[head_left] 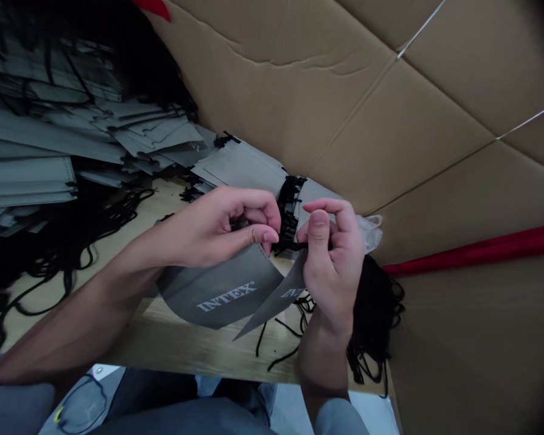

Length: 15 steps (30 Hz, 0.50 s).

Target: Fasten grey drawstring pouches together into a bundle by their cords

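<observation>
A grey sheet printed INTEX hangs bent below my hands, and a second printed flap folds up towards the right one. Between the two hands runs a short black cord by the sheet's upper edge. My left hand pinches the cord's left end between thumb and fingers. With curled fingers and a bent thumb, my right hand grips the other end of the cord beside the flap. The fingers partly hide where cord and sheet meet.
Stacked grey sheets with black cords fill the left. Behind my hands lies another sheet pile. A bundle of black cords hangs at the table's right edge. A cardboard wall with a red strip stands behind.
</observation>
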Motion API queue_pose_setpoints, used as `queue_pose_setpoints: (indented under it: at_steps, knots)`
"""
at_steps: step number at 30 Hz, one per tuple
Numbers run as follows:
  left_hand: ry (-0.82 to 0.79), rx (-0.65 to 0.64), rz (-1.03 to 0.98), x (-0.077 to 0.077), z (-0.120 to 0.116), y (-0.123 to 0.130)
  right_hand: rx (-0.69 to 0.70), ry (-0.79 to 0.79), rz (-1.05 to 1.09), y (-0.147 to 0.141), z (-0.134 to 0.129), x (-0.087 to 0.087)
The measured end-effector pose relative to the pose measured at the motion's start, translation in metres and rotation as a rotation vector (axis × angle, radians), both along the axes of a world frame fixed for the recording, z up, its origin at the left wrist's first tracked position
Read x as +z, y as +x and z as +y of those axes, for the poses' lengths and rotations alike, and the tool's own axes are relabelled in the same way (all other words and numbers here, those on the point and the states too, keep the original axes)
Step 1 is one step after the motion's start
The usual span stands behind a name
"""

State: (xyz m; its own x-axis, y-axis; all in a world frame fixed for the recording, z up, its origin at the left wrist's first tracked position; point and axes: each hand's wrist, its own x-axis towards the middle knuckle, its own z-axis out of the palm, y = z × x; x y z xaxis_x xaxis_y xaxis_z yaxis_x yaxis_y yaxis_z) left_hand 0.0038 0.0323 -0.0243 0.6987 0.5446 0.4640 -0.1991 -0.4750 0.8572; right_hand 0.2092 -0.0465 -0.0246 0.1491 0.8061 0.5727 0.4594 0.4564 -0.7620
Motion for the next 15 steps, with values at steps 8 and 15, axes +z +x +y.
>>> queue_pose_setpoints:
  at_steps: [8,15]
  knots:
    - [0.04,0.029,0.018,0.001,0.0,-0.001,0.06,-0.02,-0.048,0.008,-0.002,0.006]
    - [-0.09,0.056,0.064,-0.001,-0.005,0.001,0.277,-0.071,-0.164,0.016,-0.005,0.008]
